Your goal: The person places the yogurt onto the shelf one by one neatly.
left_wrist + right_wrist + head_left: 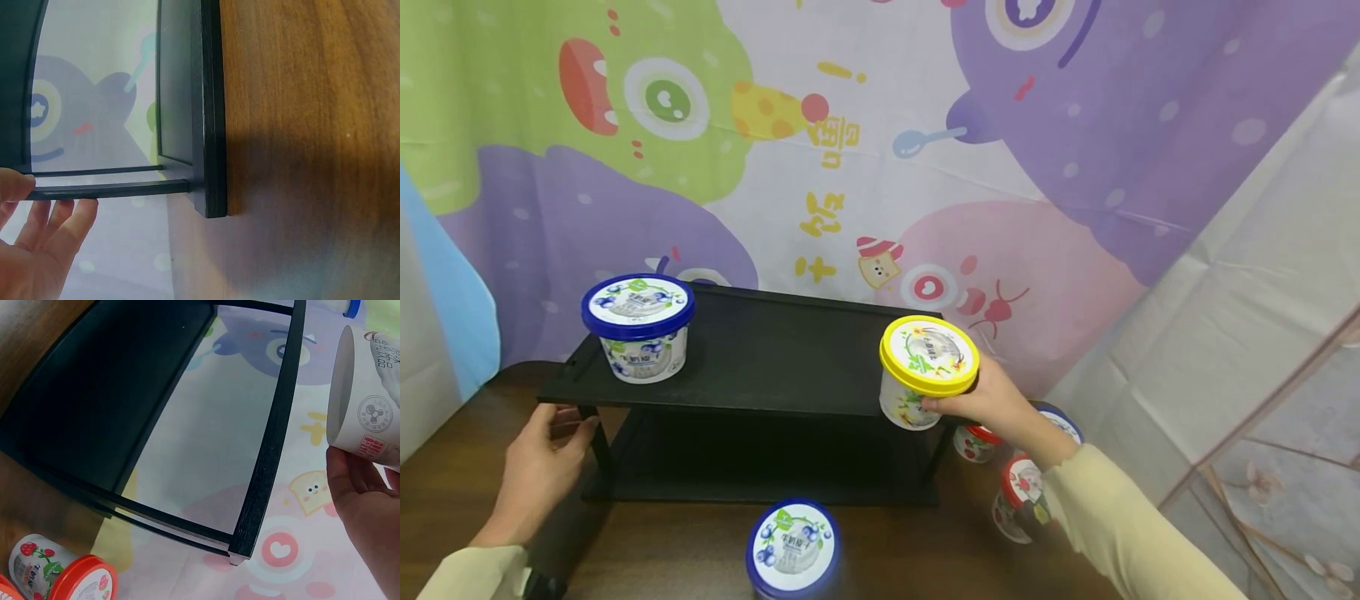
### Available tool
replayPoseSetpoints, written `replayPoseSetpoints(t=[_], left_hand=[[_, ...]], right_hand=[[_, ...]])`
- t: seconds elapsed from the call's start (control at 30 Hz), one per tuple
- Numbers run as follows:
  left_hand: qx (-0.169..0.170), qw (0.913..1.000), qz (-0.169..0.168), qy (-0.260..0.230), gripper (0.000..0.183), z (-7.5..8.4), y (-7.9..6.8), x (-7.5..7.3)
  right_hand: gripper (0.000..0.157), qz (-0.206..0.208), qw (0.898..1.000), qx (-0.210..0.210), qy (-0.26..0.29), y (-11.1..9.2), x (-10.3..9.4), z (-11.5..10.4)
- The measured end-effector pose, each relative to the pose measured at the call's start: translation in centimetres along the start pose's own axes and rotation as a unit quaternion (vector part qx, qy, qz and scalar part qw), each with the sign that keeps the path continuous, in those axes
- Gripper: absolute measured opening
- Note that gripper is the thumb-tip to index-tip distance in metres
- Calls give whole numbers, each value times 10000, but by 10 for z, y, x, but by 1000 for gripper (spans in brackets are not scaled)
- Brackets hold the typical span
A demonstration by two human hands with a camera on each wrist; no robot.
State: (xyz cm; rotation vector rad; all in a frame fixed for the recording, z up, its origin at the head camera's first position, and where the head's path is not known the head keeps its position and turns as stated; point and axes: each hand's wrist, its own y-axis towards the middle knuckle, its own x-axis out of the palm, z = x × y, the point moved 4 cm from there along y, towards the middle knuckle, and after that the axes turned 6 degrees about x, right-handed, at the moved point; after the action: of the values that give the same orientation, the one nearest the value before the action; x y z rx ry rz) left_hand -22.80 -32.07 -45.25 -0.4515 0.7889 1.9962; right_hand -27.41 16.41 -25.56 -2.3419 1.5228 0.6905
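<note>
My right hand (996, 400) grips a paper tub with a yellow lid (928, 358) above the right end of a black two-tier rack (775, 350). In the right wrist view the tub's white base (369, 394) stands apart from the rack's top edge. At the rack's left end, my left hand (542, 467) holds the side post, thumb on one side and fingers on the other, as the left wrist view shows. A tub with a blue lid (640, 329) stands upright on the left of the upper shelf.
Another blue-lidded tub (793, 546) stands on the wooden table (677, 546) in front of the rack. Right of the rack are two red-lidded tubs, one nearer (1021, 483) and one farther (976, 443), plus a blue-lidded tub (1062, 422) partly behind my forearm. A cartoon-print curtain (820, 50) hangs behind.
</note>
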Motion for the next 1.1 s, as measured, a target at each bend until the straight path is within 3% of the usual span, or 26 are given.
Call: replayPoseSetpoints(t=[0.1,0.3,0.43,0.83,1.1], left_hand=[[-59,10000,-7,-72,45,4,-2,-1],[-174,9998,-43,-99,39,37,-12,-12],[-74,9998,-39,-153,38,48,-17,-16],[113,9997,25,-218,37,50,-17,-18],[-65,9997,-93,-196,39,48,-16,-17]], right_hand=[[79,5,10000,43,15,2,1,0],[77,-34,9999,60,135,5,3,1],[75,-104,9996,4,247,6,4,0],[68,-251,9993,-128,252,11,6,-6],[65,-302,9988,-243,285,14,10,-9]])
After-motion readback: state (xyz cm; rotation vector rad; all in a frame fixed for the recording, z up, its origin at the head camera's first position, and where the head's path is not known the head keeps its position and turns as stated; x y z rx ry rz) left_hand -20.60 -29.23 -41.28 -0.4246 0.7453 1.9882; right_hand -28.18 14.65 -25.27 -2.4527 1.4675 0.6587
